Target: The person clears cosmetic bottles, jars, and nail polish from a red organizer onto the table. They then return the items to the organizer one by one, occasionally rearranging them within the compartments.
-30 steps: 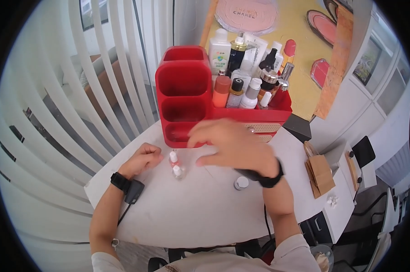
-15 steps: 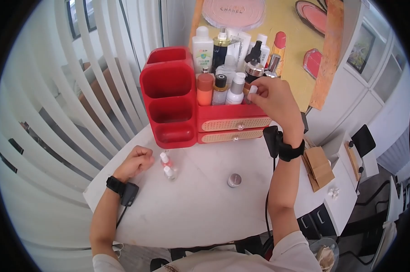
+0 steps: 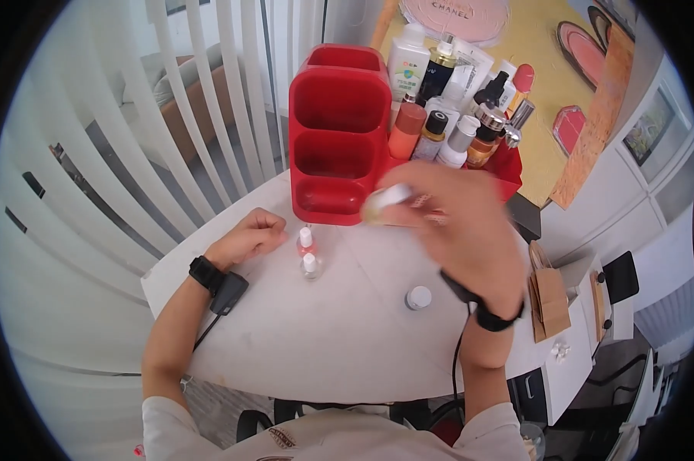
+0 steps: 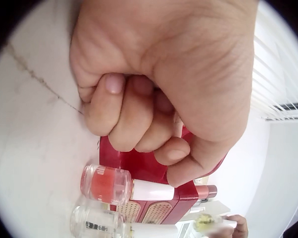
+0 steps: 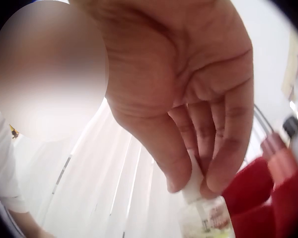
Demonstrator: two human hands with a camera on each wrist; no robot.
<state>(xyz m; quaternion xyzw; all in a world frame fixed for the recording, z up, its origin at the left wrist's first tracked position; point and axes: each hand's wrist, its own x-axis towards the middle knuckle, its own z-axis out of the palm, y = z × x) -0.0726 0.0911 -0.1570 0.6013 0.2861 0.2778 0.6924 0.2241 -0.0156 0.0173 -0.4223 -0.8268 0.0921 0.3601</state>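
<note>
My right hand [image 3: 470, 230] is in the air before the red organizer [image 3: 339, 157], pinching the white cap of a small clear bottle [image 3: 375, 206] with yellowish contents. In the right wrist view, thumb and fingers [image 5: 216, 176] hold that cap, the bottle [image 5: 208, 220] hanging below. My left hand [image 3: 251, 238] rests on the white table with curled fingers and nothing visible in them; the left wrist view shows these fingers [image 4: 131, 111] folded. Beside it stand a coral nail polish bottle [image 3: 307, 240] and a clear one [image 3: 310, 266], both white-capped.
A small round jar [image 3: 418, 298] sits on the table [image 3: 324, 346]. Several bottles, including an orange one [image 3: 406, 132], fill the organizer's right part. A brown paper bag [image 3: 550, 303] stands at the right, and white blinds run along the left.
From the organizer's right section, my right hand has come left and toward me with the white-capped bottle. My left hand stays by the polish bottles. The head view has shifted.
</note>
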